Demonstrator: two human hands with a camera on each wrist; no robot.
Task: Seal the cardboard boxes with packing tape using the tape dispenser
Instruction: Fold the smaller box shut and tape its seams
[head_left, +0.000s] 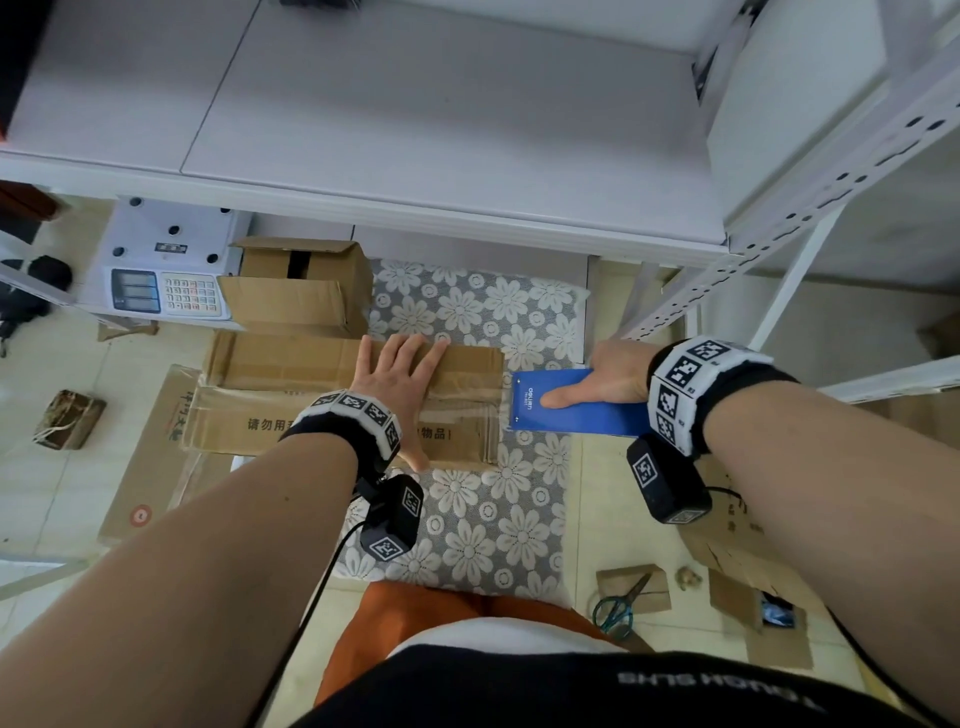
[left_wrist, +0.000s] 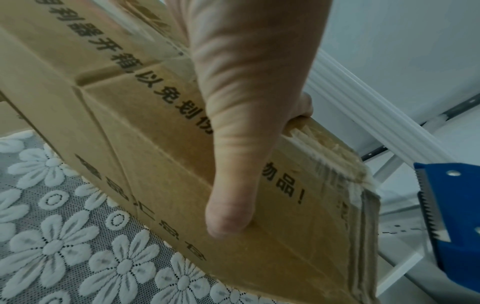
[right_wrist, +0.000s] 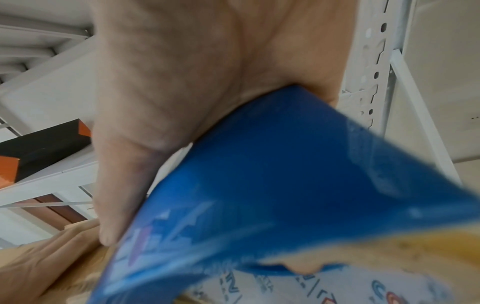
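Note:
A brown cardboard box with black printed characters lies on a flower-patterned cloth. My left hand lies flat on its top, fingers spread, thumb down over the near side of the box. Clear tape runs along the top seam to the box's right end. My right hand grips the blue tape dispenser just off that right end, thumb lying along its top. The dispenser shows its serrated blade close to the box corner. In the right wrist view the blue dispenser fills the frame.
A second box with open flaps stands behind the first, beside a weighing scale. A white metal shelf overhangs the back. Flattened cardboard lies at left. Green-handled scissors and cardboard scraps lie on the floor at right.

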